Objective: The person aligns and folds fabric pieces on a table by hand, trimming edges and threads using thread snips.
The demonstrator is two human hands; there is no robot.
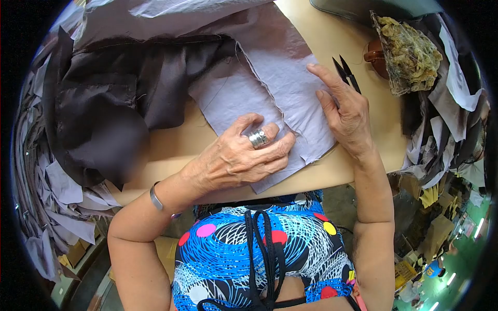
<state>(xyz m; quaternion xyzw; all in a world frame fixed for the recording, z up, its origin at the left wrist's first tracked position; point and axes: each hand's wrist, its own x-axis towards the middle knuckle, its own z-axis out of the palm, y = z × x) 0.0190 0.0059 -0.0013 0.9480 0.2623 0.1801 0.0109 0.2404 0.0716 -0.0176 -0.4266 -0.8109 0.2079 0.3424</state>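
Pale lavender fabric (290, 83) with a frayed seam running down it lies on the beige table, joined to or overlapped by dark brown fabric (161, 78) at the left. My left hand (244, 153), with a wide silver ring, rests on the lower part of the pale fabric, its fingers bent and apart. At the fabric's right edge is my right hand (345, 109), thumb and index finger spread, nothing held between them. Small black-bladed snips (348, 73) lie just behind the right hand, partly hidden by it.
A brown cup-like object (374, 56) stands at the upper right beside a clump of tangled yellowish threads (410, 54). Fabric pieces hang over the right edge (448, 98), and piled grey cloth (39, 171) lines the left. A dark grey object (358, 9) is at the top.
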